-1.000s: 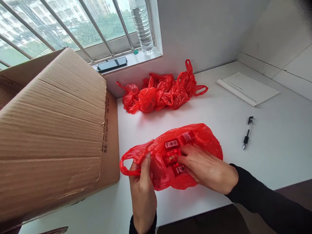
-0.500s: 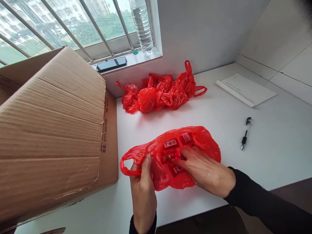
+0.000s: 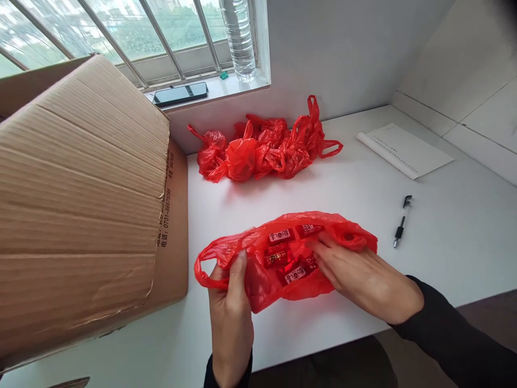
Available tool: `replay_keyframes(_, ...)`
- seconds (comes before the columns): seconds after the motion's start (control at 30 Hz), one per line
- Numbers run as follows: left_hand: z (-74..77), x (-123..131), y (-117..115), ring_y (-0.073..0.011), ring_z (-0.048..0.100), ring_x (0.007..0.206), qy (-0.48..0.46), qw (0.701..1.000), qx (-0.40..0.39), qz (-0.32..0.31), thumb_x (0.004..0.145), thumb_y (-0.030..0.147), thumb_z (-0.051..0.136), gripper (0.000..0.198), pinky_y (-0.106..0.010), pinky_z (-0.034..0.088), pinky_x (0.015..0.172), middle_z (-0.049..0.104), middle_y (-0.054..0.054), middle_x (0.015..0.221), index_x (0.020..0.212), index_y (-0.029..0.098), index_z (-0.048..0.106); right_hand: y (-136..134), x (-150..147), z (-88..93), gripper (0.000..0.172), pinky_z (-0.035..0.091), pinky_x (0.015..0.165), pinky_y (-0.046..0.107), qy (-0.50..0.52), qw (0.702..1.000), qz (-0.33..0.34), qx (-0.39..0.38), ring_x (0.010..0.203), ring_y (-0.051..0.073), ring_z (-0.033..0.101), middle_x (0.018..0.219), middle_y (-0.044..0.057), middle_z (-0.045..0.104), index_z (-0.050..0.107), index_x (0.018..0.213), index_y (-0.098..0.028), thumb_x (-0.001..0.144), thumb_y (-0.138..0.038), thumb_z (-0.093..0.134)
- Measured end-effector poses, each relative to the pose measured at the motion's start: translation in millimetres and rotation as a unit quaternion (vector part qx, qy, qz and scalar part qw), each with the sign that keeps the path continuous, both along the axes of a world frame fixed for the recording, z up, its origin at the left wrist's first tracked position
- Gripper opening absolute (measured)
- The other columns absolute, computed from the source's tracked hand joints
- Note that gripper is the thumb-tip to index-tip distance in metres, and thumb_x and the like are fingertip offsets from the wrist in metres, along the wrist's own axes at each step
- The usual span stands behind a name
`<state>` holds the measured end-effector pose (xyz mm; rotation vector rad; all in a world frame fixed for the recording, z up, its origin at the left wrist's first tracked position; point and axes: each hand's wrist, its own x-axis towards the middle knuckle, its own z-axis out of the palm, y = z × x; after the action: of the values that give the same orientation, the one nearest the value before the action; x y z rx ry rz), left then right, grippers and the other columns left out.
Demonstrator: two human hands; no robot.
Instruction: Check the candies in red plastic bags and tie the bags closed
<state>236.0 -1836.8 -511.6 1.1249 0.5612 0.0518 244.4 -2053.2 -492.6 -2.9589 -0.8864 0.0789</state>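
Note:
A red plastic bag point(image 3: 266, 296) lies spread on the white table, its mouth facing up. My left hand point(image 3: 230, 307) is closed on the bag's left side by the handle loop, thumb on top of the plastic. Inside the bag are several small red packets point(image 3: 280, 236) with pale printed labels, and a shiny red-and-gold wrapped piece point(image 3: 277, 257) sits among them. Reaching into the right part of the mouth, my right hand point(image 3: 359, 275) has its fingers stretched out beside the packets and against the plastic. Its fingertips are partly hidden.
A large cardboard box point(image 3: 81, 178) stands at the left. Several knotted red bags point(image 3: 242, 159) sit along the wall. On the right lie a pen point(image 3: 402, 223) and a paper pad point(image 3: 407, 148). The windowsill holds a phone point(image 3: 180, 94) and a water bottle point(image 3: 240, 43).
My right hand has moved right, away from the middle packets, uncovering more of the lower one. The bag's right side is stretched further right. My left hand keeps its grip.

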Motion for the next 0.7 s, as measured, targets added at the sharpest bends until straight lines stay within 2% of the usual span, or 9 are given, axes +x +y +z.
replay_keyframes(0.07, -0.4, -0.5, -0.2, -0.0235, 0.067, 0.115, -0.007, 1.0, -0.01, -0.004, 0.09, 0.044, 0.071, 0.026, -0.026, 0.058, 0.088, 0.076, 0.0, 0.112, 0.111, 0.028, 0.074, 2.5, 4.9, 3.0, 0.041, 0.055, 0.078, 0.042, -0.018, 0.999, -0.034, 0.003, 0.11, 0.034, 0.066, 0.119, 0.017, 0.068, 0.059, 0.127, -0.013, 0.091, -0.008, 0.04)
replay_keyframes(0.1, -0.3, -0.6, -0.4, -0.0242, 0.066, 0.117, -0.014, 1.0, -0.012, -0.008, 0.091, 0.044, 0.07, 0.026, -0.028, 0.058, 0.089, 0.076, -0.001, 0.114, 0.112, 0.028, 0.074, 4.6, 9.3, 5.5, 0.042, 0.054, 0.077, 0.04, 0.004, 0.998, -0.061, -0.004, 0.107, 0.032, 0.067, 0.118, 0.016, 0.07, 0.058, 0.128, -0.014, 0.091, -0.007, 0.041)
replay_keyframes(0.2, 1.3, -0.1, -1.6, -0.0253, 0.063, 0.124, -0.039, 0.999, 0.005, -0.027, 0.094, 0.043, 0.067, 0.028, -0.031, 0.056, 0.096, 0.073, -0.001, 0.125, 0.118, 0.03, 0.073, 14.2, 27.6, 13.9, 0.029, 0.048, 0.063, 0.035, 0.123, 0.98, -0.149, -0.056, 0.073, 0.024, 0.069, 0.09, 0.009, 0.073, 0.063, 0.112, -0.015, 0.093, -0.007, 0.043)
replay_keyframes(0.27, 2.6, 0.6, -2.5, -0.0258, 0.061, 0.127, -0.049, 0.998, 0.018, -0.044, 0.095, 0.044, 0.066, 0.031, -0.033, 0.054, 0.1, 0.07, -0.002, 0.131, 0.122, 0.031, 0.073, 20.6, 39.3, 17.0, 0.023, 0.044, 0.061, 0.034, 0.157, 0.968, -0.179, -0.078, 0.068, 0.022, 0.067, 0.083, 0.008, 0.072, 0.063, 0.105, -0.015, 0.094, -0.007, 0.045)
replay_keyframes(0.43, 3.4, 1.5, -3.6, -0.0276, 0.059, 0.129, -0.062, 0.996, 0.011, -0.07, 0.095, 0.042, 0.066, 0.033, -0.037, 0.054, 0.101, 0.069, -0.003, 0.134, 0.125, 0.03, 0.072, 25.8, 54.3, 11.4, 0.021, 0.038, 0.06, 0.034, 0.141, 0.966, -0.197, -0.088, 0.084, 0.029, 0.069, 0.098, 0.013, 0.073, 0.061, 0.115, -0.014, 0.097, -0.013, 0.048)
replay_keyframes(0.53, 3.1, 1.2, -3.6, -0.0272, 0.059, 0.129, -0.072, 0.994, 0.012, -0.079, 0.096, 0.041, 0.065, 0.033, -0.036, 0.054, 0.102, 0.069, -0.003, 0.134, 0.127, 0.03, 0.071, 23.8, 57.9, 6.5, 0.019, 0.034, 0.056, 0.034, 0.137, 0.966, -0.201, -0.087, 0.082, 0.029, 0.068, 0.096, 0.014, 0.072, 0.061, 0.112, -0.014, 0.099, -0.016, 0.047)
replay_keyframes(0.6, 2.8, 1.2, -3.4, -0.0272, 0.06, 0.128, -0.072, 0.994, 0.014, -0.082, 0.097, 0.041, 0.064, 0.033, -0.036, 0.054, 0.1, 0.07, -0.004, 0.132, 0.127, 0.03, 0.071, 22.9, 58.2, 4.7, 0.019, 0.031, 0.054, 0.033, 0.135, 0.966, -0.203, -0.082, 0.074, 0.027, 0.067, 0.087, 0.011, 0.072, 0.062, 0.108, -0.016, 0.101, -0.019, 0.045)
replay_keyframes(0.7, 1.9, 1.4, -2.5, -0.0271, 0.063, 0.123, -0.065, 0.995, 0.025, -0.069, 0.095, 0.042, 0.065, 0.035, -0.034, 0.056, 0.096, 0.072, -0.004, 0.129, 0.127, 0.029, 0.071, 23.4, 54.5, 3.7, 0.026, 0.035, 0.056, 0.033, 0.119, 0.971, -0.2, -0.053, 0.073, 0.023, 0.066, 0.086, 0.007, 0.069, 0.063, 0.104, -0.02, 0.106, -0.027, 0.038)
